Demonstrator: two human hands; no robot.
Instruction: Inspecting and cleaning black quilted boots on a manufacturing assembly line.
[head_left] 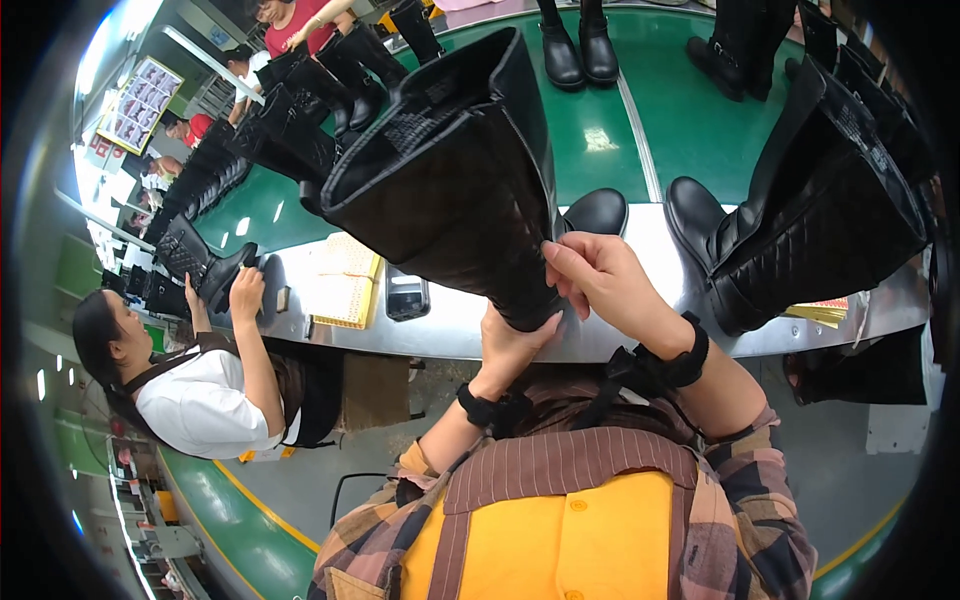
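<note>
A tall black boot [450,190] tilts toward me above the metal table edge, its wide shaft opening facing up and to the left. Around its ankle part, my left hand [515,345] is closed, the thumb reaching across the front. My right hand [600,285] pinches the boot's right side, where a long seam or zip line runs down the shaft. The exact piece between those fingertips is too small to make out. A rounded black toe [597,212] shows just behind the boot. Black bands with small devices circle both my wrists.
Another tall black boot with quilting [810,230] stands at the right. Left of my hands lie a bundle of yellow-edged paper [345,280] and a phone-like dark device [407,296]. Boots line the green conveyor [690,140]. A co-worker [205,390] handles a boot at the left.
</note>
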